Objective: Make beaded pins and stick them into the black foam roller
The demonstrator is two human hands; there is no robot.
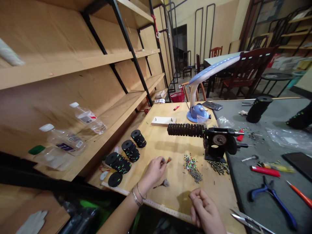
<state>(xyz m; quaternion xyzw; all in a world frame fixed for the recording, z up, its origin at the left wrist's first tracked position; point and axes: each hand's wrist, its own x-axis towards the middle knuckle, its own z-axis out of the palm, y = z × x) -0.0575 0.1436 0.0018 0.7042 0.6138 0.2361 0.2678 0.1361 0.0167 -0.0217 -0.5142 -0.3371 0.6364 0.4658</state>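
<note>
My left grip (154,172) is closed, thumb and fingers pinching a small orange-tipped piece (168,160) just above the wooden counter (214,191). My right grip (204,212) hangs near the counter's front edge with its fingertips (195,199) drawn together; I cannot tell whether they hold anything. Between my hands lies a small grey-tufted tool (162,183). Ahead of my right grip sits a heap of colored beads (191,167), with dark bits (219,167) scattered just beside it. A tape measure (158,206) runs along the counter's near edge. To my left stand three black spools (130,151) speckled with color, and a bare black disc (115,179) lies by them. Straight ahead, a black hand winder (216,141) carries a ribbed black coil (185,130). Beyond it stand a blue lamp (197,112) and a pegged board (163,121). On the grey counter (275,120) to my right lie blue pliers (273,201) and a red lighter (265,171). Scissors (248,221) sit at the wooden counter's corner. Plastic bottles (87,118) lie on the shelf (73,143) at left.
</note>
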